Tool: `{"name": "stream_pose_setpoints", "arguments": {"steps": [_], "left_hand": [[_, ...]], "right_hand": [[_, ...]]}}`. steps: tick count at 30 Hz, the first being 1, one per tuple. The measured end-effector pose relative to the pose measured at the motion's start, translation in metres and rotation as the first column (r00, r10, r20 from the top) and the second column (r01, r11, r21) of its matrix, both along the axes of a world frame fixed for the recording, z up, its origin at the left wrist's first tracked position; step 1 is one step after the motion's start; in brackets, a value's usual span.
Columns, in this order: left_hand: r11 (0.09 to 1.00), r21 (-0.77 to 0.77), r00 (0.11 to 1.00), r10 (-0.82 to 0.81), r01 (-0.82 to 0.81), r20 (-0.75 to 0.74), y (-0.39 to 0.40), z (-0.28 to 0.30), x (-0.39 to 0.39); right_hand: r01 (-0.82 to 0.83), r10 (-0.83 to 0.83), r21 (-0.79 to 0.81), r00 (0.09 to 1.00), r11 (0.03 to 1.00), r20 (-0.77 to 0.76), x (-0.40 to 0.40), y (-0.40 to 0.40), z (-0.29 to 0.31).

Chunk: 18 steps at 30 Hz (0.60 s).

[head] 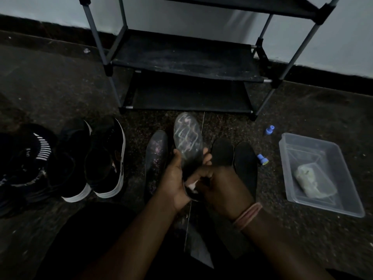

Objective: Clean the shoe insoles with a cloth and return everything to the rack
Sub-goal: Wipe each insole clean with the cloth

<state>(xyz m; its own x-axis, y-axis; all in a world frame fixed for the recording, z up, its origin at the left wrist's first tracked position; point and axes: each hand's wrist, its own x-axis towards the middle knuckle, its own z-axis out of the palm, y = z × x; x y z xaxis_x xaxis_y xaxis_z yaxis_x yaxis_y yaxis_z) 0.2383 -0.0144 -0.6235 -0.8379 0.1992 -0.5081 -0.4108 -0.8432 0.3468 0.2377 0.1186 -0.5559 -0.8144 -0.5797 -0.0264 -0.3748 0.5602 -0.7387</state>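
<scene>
Insole in hand: I am holding one insole (188,138) at the centre of the frame, its long axis running nearly straight up the picture, toe end pointing toward the rack (185,63), heel end down in my palms.
Left hand: my left hand (175,178) is gripping the insole's lower left edge, fingers curled round it.
Right hand: my right hand (220,184) is curling its fingers against the heel end, where a small pale scrap shows; I cannot tell if that is the cloth.
Other insoles: one is lying on the floor (60,87) just left of my hands (156,156), two dark ones just right (223,151), (246,164), all pointing up-frame.
Shoes: black shoes (107,158) are standing at the left.
Tub: a clear tub (321,172) at the right is holding a pale wad.
</scene>
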Motion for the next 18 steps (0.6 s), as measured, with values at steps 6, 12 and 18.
{"name": "stream_pose_setpoints", "arguments": {"steps": [6,12,18], "left_hand": [[1.0,-0.021,1.0,0.012,-0.013,-0.006,0.002,0.0,0.002],[0.994,-0.069,0.995,0.091,-0.088,0.033,0.004,0.003,-0.001],[0.99,-0.081,0.993,0.116,-0.113,0.031,-0.002,0.002,-0.001]], "right_hand": [[0.102,-0.087,0.058,0.972,0.993,-0.219,-0.003,-0.001,-0.006],[0.211,-0.204,0.058,0.973,0.976,-0.109,-0.015,0.006,-0.014],[0.067,-0.066,-0.016,0.997,0.998,0.042,0.011,-0.012,-0.002]]}}
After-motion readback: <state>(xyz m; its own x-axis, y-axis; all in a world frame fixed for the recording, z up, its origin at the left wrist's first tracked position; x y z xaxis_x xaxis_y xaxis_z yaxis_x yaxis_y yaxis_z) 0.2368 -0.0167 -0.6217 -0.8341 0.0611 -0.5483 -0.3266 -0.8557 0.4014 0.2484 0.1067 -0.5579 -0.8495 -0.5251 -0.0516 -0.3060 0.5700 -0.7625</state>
